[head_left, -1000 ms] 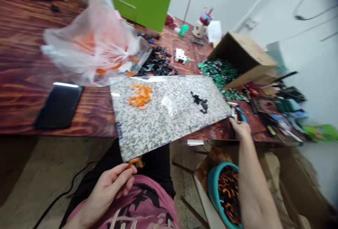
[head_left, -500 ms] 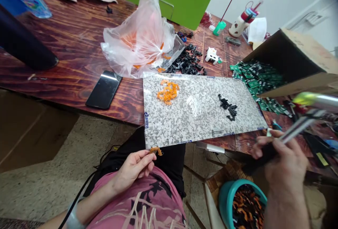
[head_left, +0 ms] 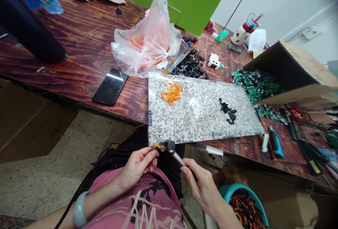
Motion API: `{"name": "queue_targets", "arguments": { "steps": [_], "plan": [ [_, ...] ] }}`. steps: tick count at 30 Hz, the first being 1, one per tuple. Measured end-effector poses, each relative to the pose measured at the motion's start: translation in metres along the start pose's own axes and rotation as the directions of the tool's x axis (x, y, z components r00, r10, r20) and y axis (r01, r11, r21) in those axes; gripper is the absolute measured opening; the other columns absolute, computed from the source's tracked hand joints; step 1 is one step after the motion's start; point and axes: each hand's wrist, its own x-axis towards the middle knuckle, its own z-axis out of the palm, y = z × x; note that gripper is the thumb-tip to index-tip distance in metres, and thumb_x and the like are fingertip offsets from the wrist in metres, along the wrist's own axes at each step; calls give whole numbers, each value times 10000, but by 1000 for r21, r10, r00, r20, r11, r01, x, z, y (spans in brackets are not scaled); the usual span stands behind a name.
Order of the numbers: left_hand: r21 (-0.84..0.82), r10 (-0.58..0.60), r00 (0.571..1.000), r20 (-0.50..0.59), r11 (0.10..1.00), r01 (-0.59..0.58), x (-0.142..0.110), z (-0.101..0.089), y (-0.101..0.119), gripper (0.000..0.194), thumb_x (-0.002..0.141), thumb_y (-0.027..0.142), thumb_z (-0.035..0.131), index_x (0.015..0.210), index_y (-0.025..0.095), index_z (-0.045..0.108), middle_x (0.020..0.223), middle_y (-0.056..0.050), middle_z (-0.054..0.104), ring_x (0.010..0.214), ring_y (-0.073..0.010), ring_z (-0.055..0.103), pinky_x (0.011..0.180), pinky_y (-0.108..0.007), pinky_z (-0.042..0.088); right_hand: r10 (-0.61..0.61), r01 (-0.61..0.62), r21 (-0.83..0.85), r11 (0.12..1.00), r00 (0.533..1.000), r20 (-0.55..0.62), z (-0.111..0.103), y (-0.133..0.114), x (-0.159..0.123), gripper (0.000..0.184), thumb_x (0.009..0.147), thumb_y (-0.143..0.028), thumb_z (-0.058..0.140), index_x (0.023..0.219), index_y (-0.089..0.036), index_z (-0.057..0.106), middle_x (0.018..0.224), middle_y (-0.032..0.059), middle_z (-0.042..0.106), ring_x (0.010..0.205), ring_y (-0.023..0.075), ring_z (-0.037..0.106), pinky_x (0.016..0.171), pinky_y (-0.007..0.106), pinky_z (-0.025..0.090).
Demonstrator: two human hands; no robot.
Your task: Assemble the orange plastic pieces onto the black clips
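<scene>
My left hand (head_left: pixel 141 163) pinches a small orange plastic clip (head_left: pixel 155 147) at the near left corner of the speckled board (head_left: pixel 182 127). Wrapped round the handle of a hammer (head_left: pixel 176 156) is my right hand (head_left: pixel 199 183). The hammer's head, with a dark round face and a yellow-green part, is over the orange clip and hides most of it; whether they touch I cannot tell. Across the board lie a heap of orange clips (head_left: pixel 172 93), a small pile of thin clear or silvery pieces (head_left: pixel 195 106) and a cluster of black plastic pieces (head_left: pixel 228 111).
A phone (head_left: pixel 110 87) lies left of the board. Behind it sit a plastic bag (head_left: pixel 148 45) and loose black parts (head_left: pixel 190 65). At right, a cardboard box (head_left: pixel 298 63) spills green circuit boards (head_left: pixel 264 84) near a blue-handled cutter (head_left: pixel 276 143). A teal bucket (head_left: pixel 224 191) stands below.
My right hand has brought the hammer from the right side over to the clip in my left hand. My left hand keeps its pinch at the board's corner. The view has shifted slightly.
</scene>
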Motion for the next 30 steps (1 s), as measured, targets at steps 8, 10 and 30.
{"name": "queue_targets", "arguments": {
  "steps": [8, 10, 30],
  "plan": [
    [-5, -4, 1000, -10, 1000, 4, 1, -1, -3, 440, 679, 542, 680, 778, 118, 610, 558, 34, 560, 446, -57, 436, 421, -180, 252, -157, 144, -73, 987, 960, -231, -10, -3, -17, 183, 925, -200, 412, 1069, -228, 521, 768, 25, 617, 608, 128, 585, 566, 197, 462],
    [-12, 2, 1000, -3, 1000, -2, 1, -1, -3, 437, 682, 538, 680, 772, 117, 605, 556, 34, 560, 442, -54, 429, 414, -177, 243, -208, 187, -99, 977, 936, -283, -7, -1, -21, 181, 920, -198, 417, 1061, -234, 525, 760, 27, 622, 601, 132, 592, 562, 201, 468],
    [-15, 37, 999, 27, 999, -37, 2, -2, -1, 451, 684, 561, 665, 760, 121, 598, 542, 31, 553, 430, -56, 411, 403, -186, 221, -111, 109, -72, 991, 993, -31, 4, -4, 3, 153, 924, -221, 415, 970, -199, 560, 695, 11, 576, 558, 125, 549, 521, 209, 428]
  ]
}}
